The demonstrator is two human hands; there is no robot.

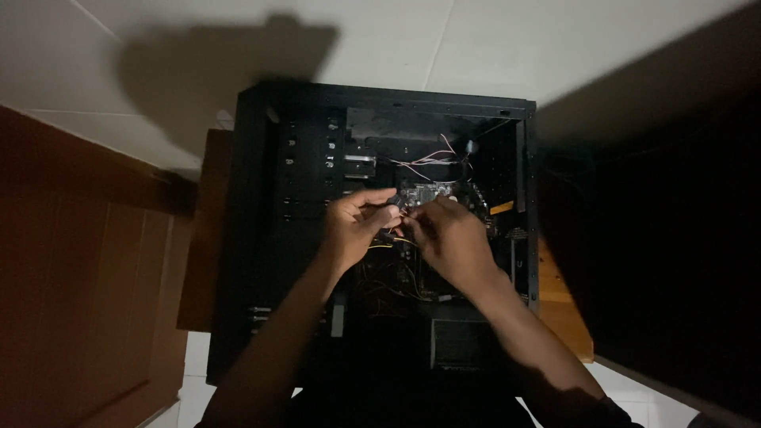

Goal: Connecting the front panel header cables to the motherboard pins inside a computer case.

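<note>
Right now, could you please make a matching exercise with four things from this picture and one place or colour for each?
Things:
1. computer case
2. left hand
3. right hand
4. thin wires

Descriptions:
A. pale and reddish, strung across the upper part of the case
B. black, lying open on a wooden surface
C. over the case middle, on the viewer's right side
D. pinching a small dark part, on the viewer's left side

Pairs: 1-B, 2-D, 3-C, 4-A

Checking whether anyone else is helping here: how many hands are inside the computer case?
2. The left hand and the right hand meet over the middle of the open black computer case; none other shows.
</note>
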